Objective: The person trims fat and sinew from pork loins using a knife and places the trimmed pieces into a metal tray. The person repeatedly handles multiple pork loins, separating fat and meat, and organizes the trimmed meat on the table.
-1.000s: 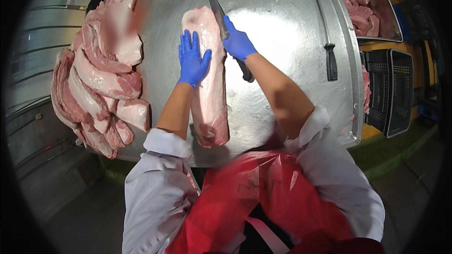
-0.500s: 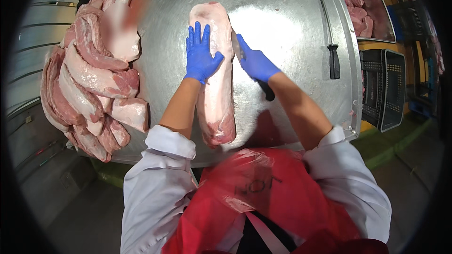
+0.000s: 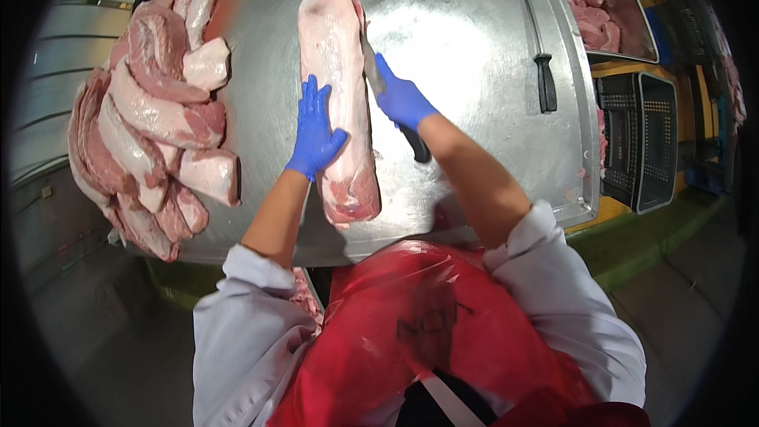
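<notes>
One right hand (image 3: 405, 103) grips one knife (image 3: 417, 147) alongside one long meat slab (image 3: 353, 103); one left hand (image 3: 316, 136) lies unclenched on its left side. One sharpening rod (image 3: 545, 85) lies farther right.

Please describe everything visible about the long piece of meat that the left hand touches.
The long piece of meat is a thick, raw-looking slab with rounded ends. Pale, moist-looking fat covers most of its top; redder flesh shows at the near end. It lies flat on the metal table, far end slightly leftward. The gloved left hand rests on its left side; the knife in the right hand runs along its right edge.
</notes>
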A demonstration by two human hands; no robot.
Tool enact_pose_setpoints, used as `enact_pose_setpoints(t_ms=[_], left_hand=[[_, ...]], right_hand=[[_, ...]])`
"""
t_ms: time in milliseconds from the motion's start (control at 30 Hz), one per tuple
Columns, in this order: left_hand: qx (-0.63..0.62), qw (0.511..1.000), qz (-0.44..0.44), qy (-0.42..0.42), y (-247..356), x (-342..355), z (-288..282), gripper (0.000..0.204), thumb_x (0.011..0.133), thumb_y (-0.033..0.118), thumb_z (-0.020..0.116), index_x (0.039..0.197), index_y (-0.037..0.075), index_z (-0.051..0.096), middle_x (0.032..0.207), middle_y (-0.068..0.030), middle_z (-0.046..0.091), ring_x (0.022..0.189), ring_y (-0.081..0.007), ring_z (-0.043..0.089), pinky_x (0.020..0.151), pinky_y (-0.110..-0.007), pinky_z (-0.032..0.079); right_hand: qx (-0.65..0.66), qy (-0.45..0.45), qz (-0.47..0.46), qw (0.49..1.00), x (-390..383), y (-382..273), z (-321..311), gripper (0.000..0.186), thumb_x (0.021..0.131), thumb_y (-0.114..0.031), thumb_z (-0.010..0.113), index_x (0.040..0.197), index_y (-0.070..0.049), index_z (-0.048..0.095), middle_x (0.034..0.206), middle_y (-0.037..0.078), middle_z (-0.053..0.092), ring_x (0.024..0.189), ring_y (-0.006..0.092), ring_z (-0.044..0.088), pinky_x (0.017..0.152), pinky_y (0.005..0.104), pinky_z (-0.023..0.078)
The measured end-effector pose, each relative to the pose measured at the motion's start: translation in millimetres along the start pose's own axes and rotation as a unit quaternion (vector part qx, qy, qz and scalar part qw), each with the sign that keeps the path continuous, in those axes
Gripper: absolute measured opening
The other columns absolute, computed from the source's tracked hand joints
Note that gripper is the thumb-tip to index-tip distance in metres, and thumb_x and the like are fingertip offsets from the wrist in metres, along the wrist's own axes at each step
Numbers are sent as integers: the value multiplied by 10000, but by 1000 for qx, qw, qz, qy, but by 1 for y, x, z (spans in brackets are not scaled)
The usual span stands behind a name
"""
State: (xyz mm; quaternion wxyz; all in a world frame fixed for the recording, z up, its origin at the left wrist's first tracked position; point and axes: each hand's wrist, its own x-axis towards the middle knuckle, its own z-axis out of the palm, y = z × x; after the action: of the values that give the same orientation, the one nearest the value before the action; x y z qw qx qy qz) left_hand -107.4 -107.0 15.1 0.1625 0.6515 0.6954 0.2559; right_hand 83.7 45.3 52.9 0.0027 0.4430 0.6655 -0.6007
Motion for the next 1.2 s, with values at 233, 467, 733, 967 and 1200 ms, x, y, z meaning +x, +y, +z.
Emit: enact_pose_setpoints(t_ms=[233, 467, 733, 967, 1200], left_hand=[[39, 996, -81, 9, 21, -8, 0, 954, 638, 224, 756, 1469, 14, 335, 1614, -332, 83, 1497, -514, 77, 1216, -575, 120], [72, 992, -103, 25, 13, 1, 2, 933, 673, 249, 745, 1481, 28, 334, 1614, -328, 87, 1504, -493, 83, 1204, -600, 132], [72, 992, -96, 30, 25, -9, 9, 888, 704, 291, 660, 1495, 15, 365, 1606, -338, 110, 1490, -493, 144, 1220, -522, 160], [150, 907, -380, -101, 105, -2, -4, 1110, 765, 465, 737, 1562, -24, 139, 1606, -321, 150, 1473, -445, 259, 1156, -516, 333], [108, 939, -316, -86, 29, 15, -33, 920, 660, 395, 822, 1341, -118, 477, 1201, -248, 639, 1090, -329, 661, 931, -404, 545]], right_hand=[[-99, 26, -117, 988, -26, 61, 64, 856, 915, -102, 483, 1613, -203, -2, 910, 309, 684, 740, 391, 697, 671, 456, 567], [-24, -77, 9, 997, -59, 10, 44, 823, 910, -119, 448, 1608, -174, 17, 1008, 331, 680, 789, 413, 701, 766, 476, 559], [-20, -40, -57, 997, -210, 103, 140, 833, 954, -132, 510, 1602, -129, -13, 745, 266, 643, 640, 394, 659, 648, 496, 513], [-147, -166, -97, 970, -344, 126, 42, 816, 927, -109, 558, 1606, -245, 125, 947, 246, 703, 831, 429, 698, 774, 460, 546], [25, 85, 77, 993, -409, 132, -83, 853, 913, -33, 546, 1616, -283, 135, 644, 88, 583, 484, 127, 522, 489, 299, 487]])
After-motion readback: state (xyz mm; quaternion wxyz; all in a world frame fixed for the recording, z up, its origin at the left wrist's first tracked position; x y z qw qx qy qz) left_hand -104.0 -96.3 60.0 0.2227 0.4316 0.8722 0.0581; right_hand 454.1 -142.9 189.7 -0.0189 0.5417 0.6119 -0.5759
